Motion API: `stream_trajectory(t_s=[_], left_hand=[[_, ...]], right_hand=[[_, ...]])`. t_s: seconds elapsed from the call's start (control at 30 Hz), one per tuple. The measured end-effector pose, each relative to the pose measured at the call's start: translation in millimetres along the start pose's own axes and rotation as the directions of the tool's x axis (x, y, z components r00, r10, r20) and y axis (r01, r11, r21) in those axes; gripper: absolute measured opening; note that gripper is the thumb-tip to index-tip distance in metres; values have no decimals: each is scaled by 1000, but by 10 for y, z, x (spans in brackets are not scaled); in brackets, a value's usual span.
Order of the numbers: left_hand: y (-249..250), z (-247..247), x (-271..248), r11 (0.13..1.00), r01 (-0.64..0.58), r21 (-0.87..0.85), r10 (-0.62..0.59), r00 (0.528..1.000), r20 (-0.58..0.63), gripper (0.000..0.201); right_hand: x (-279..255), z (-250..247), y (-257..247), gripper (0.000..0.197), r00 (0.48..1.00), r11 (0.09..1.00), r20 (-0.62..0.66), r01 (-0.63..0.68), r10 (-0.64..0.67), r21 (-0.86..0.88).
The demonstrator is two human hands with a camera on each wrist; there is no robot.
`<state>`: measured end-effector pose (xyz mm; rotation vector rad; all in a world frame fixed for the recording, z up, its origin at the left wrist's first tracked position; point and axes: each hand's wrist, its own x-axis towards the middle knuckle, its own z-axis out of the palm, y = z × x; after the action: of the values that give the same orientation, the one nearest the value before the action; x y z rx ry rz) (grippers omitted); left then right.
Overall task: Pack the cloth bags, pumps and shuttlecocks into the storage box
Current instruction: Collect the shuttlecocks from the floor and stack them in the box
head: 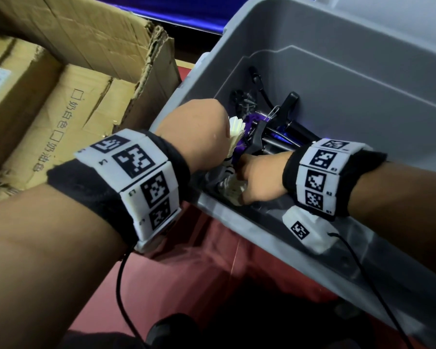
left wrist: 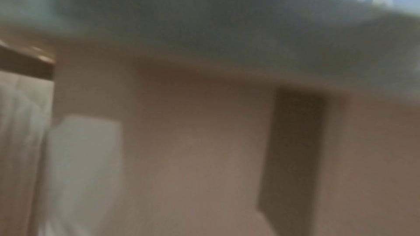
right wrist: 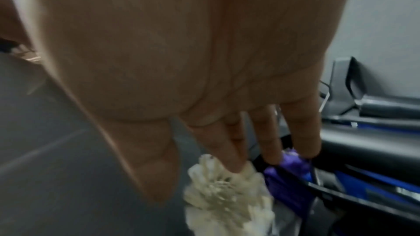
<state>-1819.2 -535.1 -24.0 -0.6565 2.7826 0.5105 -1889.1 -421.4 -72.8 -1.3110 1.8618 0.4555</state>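
White feathered shuttlecocks [head: 233,137] are held by the left hand [head: 199,137] inside the grey plastic storage box [head: 363,102]; the right hand's [head: 261,178] straight fingers [right wrist: 229,150] touch another white feathered shuttlecock [right wrist: 218,191]. A red floor [head: 212,273] lies below.

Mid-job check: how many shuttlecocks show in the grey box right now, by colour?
White shuttlecocks: 2
Purple shuttlecocks: 1
Total: 3 in view; more may lie hidden.

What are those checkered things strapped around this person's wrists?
Both hands, left hand and right hand, are bare. Each wrist wears a black fabric band ringed with white blocks printed with square black-and-white codes. A small white camera unit hangs under the right wrist, and thin black cables trail away.
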Motion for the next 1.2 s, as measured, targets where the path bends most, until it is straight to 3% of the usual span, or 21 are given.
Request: stream_trajectory(t_s=[0.13,0.23,0.37,0.47,0.6,0.77,0.87,1.0,1.1,1.2], left_hand=[[2,-22,2,1000,-7,-21,7,1000,16,19],[6,-28,2,1000,-9,-20,10,1000,20,20],[17,-26,14,1000,-16,-15,16,1000,19,20],[27,-26,22,1000,-11,0,11,1000,21,18],[18,-22,30,1000,-15,-1,15,999,38,20],[-21,-2,23,998,-53,19,53,999,5,18],[-23,9,22,998,-67,17,67,998,-7,16],[-24,17,42,998,-56,9,56,998,8,13],[-21,23,45,998,-55,13,55,998,9,13],[-21,25,39,998,-53,24,53,999,14,14]], right_hand=[[-38,-75,101,28,995,995,-72,-80,75,-63],[-74,-107,203,32,994,994,-13,-106,107,40],[-2,-72,220,28,1000,965,14,-4,1,262],[98,-25,156,26,1000,979,2,-3,2,204],[156,-43,34,35,996,991,93,-26,14,135],[119,-139,-7,57,989,997,127,-82,80,9],[26,-166,11,54,983,993,144,-110,114,-34],[-16,-130,79,17,960,990,263,-121,99,68],[-16,-78,123,38,956,985,261,-158,136,68],[47,-16,117,40,950,977,286,-165,121,134]])
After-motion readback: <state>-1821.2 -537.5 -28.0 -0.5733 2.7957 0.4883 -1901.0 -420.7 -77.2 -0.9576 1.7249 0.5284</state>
